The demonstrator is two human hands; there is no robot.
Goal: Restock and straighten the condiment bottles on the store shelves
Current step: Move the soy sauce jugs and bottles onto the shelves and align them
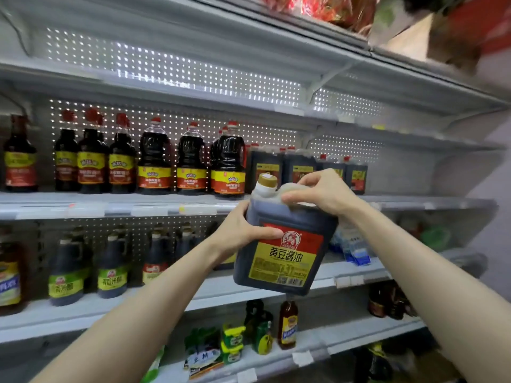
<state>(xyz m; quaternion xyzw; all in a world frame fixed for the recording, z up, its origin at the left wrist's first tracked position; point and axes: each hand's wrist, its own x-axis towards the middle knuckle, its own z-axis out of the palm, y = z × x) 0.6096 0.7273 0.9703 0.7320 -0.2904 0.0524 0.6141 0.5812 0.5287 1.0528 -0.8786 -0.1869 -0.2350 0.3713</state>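
shelves (83,210): rows of dark bottles (154,161) | forearms (154,299): raised, reaching forward and up | soy sauce jug (284,261): mid-air before the shelf edge, tilted, label toward camera | right grip (318,192): clasped over jug's top handle | left grip (243,233): grasping jug's left side, thumb on label | gold cap (267,180): on.

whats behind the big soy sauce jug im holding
Behind the dark square jug with the red-yellow label: a white shelf edge, red-capped square jugs above, blue packets at its right. Whatever stands directly behind it is covered.
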